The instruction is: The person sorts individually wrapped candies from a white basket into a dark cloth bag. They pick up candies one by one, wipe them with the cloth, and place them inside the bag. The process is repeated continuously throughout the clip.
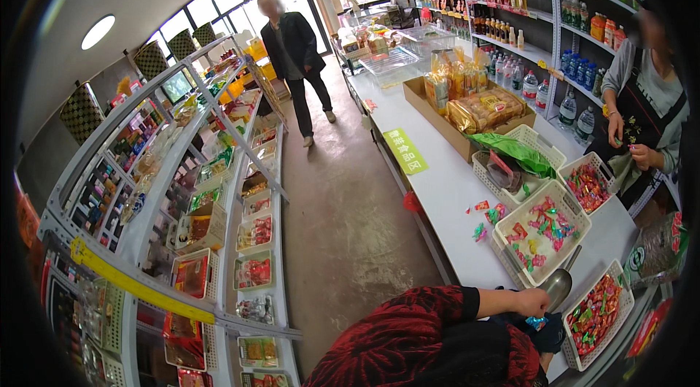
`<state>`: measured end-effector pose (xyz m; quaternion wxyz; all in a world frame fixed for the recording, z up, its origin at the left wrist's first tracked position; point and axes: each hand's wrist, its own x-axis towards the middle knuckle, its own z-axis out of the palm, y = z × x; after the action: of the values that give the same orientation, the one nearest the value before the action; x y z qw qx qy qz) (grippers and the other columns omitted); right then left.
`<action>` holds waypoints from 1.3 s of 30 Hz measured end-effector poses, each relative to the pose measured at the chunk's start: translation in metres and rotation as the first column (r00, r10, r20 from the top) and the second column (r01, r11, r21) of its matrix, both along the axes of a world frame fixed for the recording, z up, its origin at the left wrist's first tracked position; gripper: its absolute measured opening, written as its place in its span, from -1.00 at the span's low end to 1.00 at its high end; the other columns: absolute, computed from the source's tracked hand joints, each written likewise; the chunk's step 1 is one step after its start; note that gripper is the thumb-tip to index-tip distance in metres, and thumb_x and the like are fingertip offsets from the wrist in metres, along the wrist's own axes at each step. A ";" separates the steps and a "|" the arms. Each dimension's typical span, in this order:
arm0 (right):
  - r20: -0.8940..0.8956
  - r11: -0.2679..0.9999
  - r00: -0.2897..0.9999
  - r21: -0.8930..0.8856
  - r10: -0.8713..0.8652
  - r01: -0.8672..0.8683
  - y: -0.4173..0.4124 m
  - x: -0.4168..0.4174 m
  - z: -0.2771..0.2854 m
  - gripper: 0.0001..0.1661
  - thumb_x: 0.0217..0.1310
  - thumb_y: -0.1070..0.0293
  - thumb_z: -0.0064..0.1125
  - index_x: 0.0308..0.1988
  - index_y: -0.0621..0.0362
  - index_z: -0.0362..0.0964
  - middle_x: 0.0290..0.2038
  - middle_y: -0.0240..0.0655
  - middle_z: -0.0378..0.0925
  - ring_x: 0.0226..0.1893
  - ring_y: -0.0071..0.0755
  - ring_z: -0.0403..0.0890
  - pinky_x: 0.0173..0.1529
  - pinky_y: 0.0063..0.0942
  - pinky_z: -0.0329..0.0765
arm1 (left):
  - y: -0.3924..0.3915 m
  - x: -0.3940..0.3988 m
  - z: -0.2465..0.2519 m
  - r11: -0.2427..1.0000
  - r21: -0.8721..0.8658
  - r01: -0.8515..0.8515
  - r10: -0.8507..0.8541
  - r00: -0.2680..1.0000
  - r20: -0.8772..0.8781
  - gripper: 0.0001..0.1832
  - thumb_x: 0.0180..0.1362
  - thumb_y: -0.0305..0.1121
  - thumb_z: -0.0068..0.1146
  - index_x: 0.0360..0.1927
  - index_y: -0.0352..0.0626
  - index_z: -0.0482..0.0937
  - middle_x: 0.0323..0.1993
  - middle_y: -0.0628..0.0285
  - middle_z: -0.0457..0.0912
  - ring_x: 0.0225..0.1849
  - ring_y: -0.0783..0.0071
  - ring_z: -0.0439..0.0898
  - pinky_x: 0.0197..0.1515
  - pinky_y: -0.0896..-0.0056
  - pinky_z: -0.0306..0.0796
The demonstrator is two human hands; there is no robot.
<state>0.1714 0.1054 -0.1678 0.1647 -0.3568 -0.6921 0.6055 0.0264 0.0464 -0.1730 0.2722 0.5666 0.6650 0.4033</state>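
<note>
My left hand (531, 303) is curled at the counter's near edge, beside the bowl of a metal scoop (559, 287). Just below it are a shiny blue wrapper (536, 323) and a dark cloth or bag (548, 336); what its fingers grip is hidden. Only a sliver of my right hand (546, 361) shows, under the dark material. To the right sits a white plastic basket (570, 327) heaped with red and green wrapped candies (595, 310). Above the scoop, another white basket (500, 242) has a thin scatter of pink and green candies (552, 225).
Loose candies (495, 214) lie on the white counter (437, 184). Behind are a cardboard box (418, 97) of packaged bread and more baskets. A person (651, 86) handles candies across the counter; another (295, 53) stands in the aisle. Snack shelves (219, 223) line the left.
</note>
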 end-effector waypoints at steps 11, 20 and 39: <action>0.057 1.000 0.998 0.024 0.019 -0.020 0.007 -0.008 -0.003 -0.60 -0.02 0.14 0.02 -0.23 0.19 0.29 -0.40 -0.16 0.45 -0.35 -0.08 0.49 -0.29 -0.27 0.40 | 0.009 -0.007 -0.017 0.999 -0.034 0.034 -0.032 0.997 0.076 -0.88 -0.31 -0.38 0.09 -0.68 -0.22 0.52 -0.74 0.07 0.48 -0.67 0.24 0.51 -0.58 0.23 0.35; 0.095 0.997 0.995 0.061 0.034 -0.040 0.006 -0.005 -0.006 -0.62 -0.04 0.15 0.03 -0.26 0.18 0.30 -0.43 -0.15 0.45 -0.37 -0.05 0.49 -0.32 -0.25 0.39 | 0.013 0.001 -0.024 0.980 -0.152 0.124 -0.109 0.989 0.104 -0.88 -0.31 -0.39 0.12 -0.65 -0.21 0.55 -0.75 0.13 0.50 -0.70 0.34 0.53 -0.61 0.32 0.39; 0.586 0.572 0.807 0.639 0.073 -0.515 0.012 -0.011 0.006 -0.66 -0.09 0.15 0.05 -0.33 0.15 0.31 -0.51 -0.11 0.45 -0.42 0.01 0.48 -0.37 -0.23 0.36 | -0.005 0.000 -0.005 0.978 -0.203 0.042 -0.020 0.993 0.113 -0.83 -0.23 -0.28 0.12 -0.59 -0.17 0.55 -0.58 0.05 0.55 -0.45 0.12 0.54 -0.35 0.22 0.41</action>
<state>0.1609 0.1170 -0.1616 0.0097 -0.2680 -0.9511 0.1533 0.0268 0.0415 -0.1775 0.3716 0.5226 0.6780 0.3592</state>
